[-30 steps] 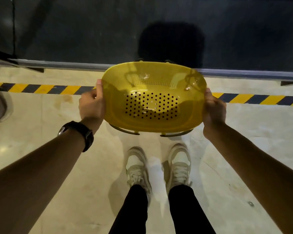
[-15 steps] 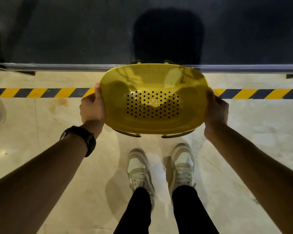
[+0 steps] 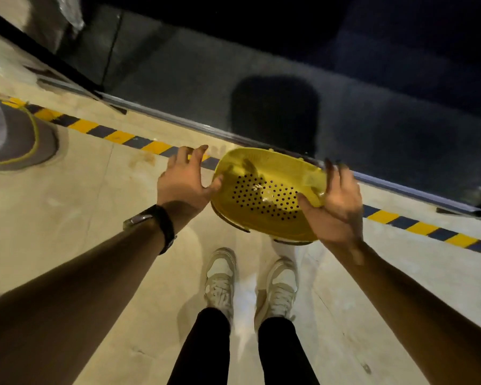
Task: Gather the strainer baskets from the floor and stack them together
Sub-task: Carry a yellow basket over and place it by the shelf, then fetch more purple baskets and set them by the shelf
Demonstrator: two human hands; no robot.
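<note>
letting go, or close to it: your hands were clamped on both ends of the yellow strainer basket point(image 3: 267, 194) half a second ago, and now both have sprung open. your left hand point(image 3: 185, 180) has its fingers spread, with only the thumb near the basket's left rim; i cannot tell whether it touches. your right hand point(image 3: 338, 202) is splayed too, palm turned toward you, thumb lying across the basket's right side. the frame is blurred here, so whether that thumb bears any weight is unclear.

the basket itself hangs tilted in the air, above the floor point(image 3: 67, 218) and just ahead of your shoes point(image 3: 250, 282), its perforated bottom facing you and its far rim near the dark glass wall point(image 3: 289, 93). the whole view has swung as well: the yellow and black hazard tape point(image 3: 117, 136) that ran level across the floor now slants down to the right, so your head has turned or tipped.

my read: you are either tossing the basket down or shifting your grip mid-air. at the left edge sits a grey round thing point(image 3: 14, 137), too smeared to name as another basket. no stack shows yet, so the gathering looks barely begun.
</note>
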